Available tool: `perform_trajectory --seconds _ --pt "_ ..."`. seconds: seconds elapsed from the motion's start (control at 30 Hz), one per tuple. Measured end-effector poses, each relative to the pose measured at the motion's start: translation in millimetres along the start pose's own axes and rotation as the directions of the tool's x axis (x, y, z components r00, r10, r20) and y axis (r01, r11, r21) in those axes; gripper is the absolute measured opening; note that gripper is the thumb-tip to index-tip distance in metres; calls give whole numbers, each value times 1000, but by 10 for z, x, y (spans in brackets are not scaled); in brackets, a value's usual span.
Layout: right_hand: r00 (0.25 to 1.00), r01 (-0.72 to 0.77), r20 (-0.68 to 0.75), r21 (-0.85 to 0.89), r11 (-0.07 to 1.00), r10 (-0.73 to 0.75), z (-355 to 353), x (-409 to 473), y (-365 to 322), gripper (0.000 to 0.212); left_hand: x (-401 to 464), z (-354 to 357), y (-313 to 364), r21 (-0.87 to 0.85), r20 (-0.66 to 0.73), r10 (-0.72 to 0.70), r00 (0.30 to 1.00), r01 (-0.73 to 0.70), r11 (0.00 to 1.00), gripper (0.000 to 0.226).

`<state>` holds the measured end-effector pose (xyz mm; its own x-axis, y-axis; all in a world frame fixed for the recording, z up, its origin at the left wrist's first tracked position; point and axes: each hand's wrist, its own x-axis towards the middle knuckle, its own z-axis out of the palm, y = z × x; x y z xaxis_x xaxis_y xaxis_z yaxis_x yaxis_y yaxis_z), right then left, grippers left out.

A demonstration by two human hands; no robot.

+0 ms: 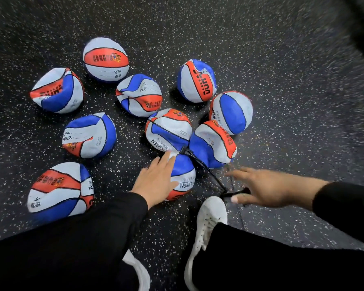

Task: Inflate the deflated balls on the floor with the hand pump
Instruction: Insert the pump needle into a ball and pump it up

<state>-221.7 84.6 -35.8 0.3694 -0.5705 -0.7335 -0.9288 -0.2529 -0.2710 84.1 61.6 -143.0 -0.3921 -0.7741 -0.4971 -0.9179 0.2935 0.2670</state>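
Note:
Several deflated red, white and blue balls lie on the black speckled floor. The nearest ball is under my left hand, which rests flat on it with straight fingers. A black hose runs from a fitting on top of this ball down to the black pump base on the floor. My right hand is blurred and hovers over the pump base, fingers stretched out and thumb beside it, holding nothing that I can see. The pump's barrel and handle cannot be made out.
A crumpled ball and another touch the nearest one at the back. A rounder ball lies far left. My white shoe stands just before the pump base. A large ball lies at the near left.

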Motion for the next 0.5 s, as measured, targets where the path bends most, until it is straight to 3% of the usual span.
perform_trajectory --seconds 0.1,0.2,0.27,0.4,0.5 --pt "994 -105 -33 17 994 105 509 -12 -4 94 -50 0 12 40 28 -6 1000 5 999 91" --pt "963 -113 -232 108 988 136 964 181 -39 45 -80 -19 14 47 37 -3 999 1 999 93" --pt "899 -81 -406 217 973 165 1095 333 -44 21 -82 -34 6 55 52 -2 999 -1 998 93" --pt "749 -158 -551 390 907 367 1017 557 22 20 -91 -34 6 46 67 2 998 -5 999 93" --pt "795 -141 -545 262 955 267 908 592 73 20 -66 -45 6 46 59 6 998 -8 999 94"
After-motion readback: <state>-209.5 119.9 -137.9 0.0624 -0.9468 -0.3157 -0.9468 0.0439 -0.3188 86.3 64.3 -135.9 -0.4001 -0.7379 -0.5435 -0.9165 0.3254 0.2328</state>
